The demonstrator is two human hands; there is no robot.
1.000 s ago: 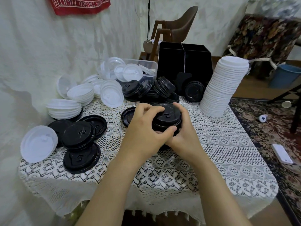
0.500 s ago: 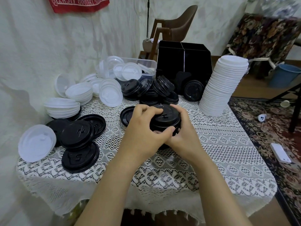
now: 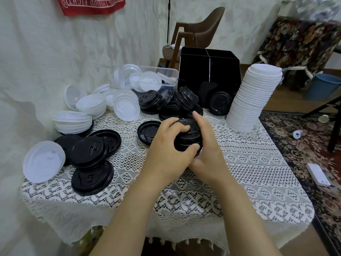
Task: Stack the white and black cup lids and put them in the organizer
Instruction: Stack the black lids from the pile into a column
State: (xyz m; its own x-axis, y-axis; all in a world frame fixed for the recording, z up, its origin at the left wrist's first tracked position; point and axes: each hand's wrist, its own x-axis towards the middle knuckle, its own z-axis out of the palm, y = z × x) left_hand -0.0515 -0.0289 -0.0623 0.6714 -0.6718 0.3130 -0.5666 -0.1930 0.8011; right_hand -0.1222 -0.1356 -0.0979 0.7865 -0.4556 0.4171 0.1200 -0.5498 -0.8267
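Lace-covered table (image 3: 239, 172): one black organizer (image 3: 195, 69) at the far edge, one tall white lid stack (image 3: 252, 100) just right of it. Mid-table, one short black lid stack (image 3: 188, 139) gripped by both hands: left hand (image 3: 169, 146) curled over top and near side, right hand (image 3: 210, 152) cupping the right flank, index finger straight. One single black lid (image 3: 147, 130) lies flat just left of the hands.

Short black stack (image 3: 188, 140): domed lids nested, upright, mid-table. Left hand (image 3: 168, 145) grips it over the top; right hand (image 3: 207, 150) cups its right side. Tall white stack (image 3: 252, 97) to its right, upright, leaning slightly. Organizer (image 3: 195, 69): black divided box at table's back. One black lid (image 3: 220, 103) stands on edge against its front. Black pile (image 3: 166, 100) tumbled left of that. Flat black lids (image 3: 90, 154) and white lids (image 3: 73, 121) overlap at table's left.
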